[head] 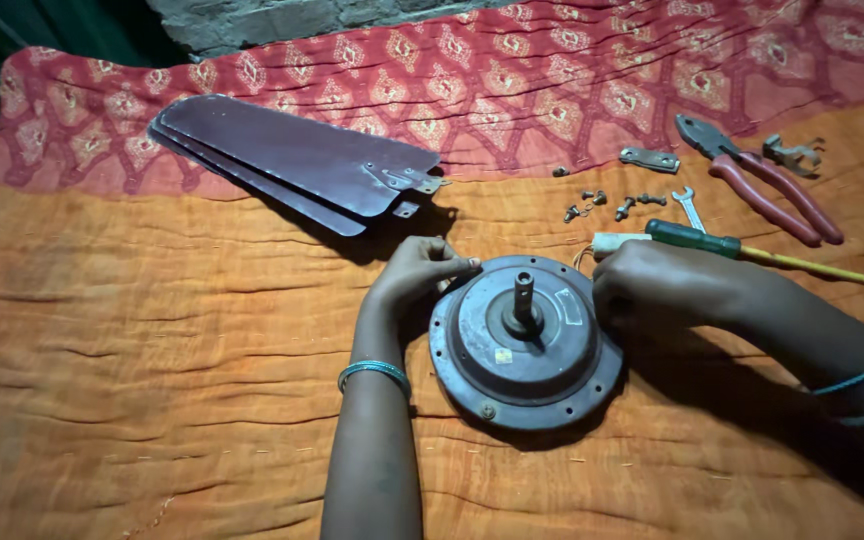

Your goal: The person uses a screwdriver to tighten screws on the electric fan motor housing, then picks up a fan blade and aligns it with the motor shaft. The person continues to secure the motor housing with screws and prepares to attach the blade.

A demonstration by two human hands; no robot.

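Observation:
A round grey ceiling-fan motor housing (525, 345) with a short centre shaft lies flat on the orange cloth (152, 380). My left hand (414, 270) grips its upper-left rim with curled fingers. My right hand (652, 283) rests on the upper-right rim, fingers curled over the edge. Both wrists wear thin teal bangles. What the fingertips pinch is hidden.
Stacked dark fan blades (292, 160) lie at the upper left. Behind the motor are loose screws (607, 205), a small spanner (690, 207), a green-handled screwdriver (742, 250), red-handled pliers (762, 178), a metal bracket (650, 158) and a clamp piece (792, 153). A red patterned cloth (552, 70) covers the far side.

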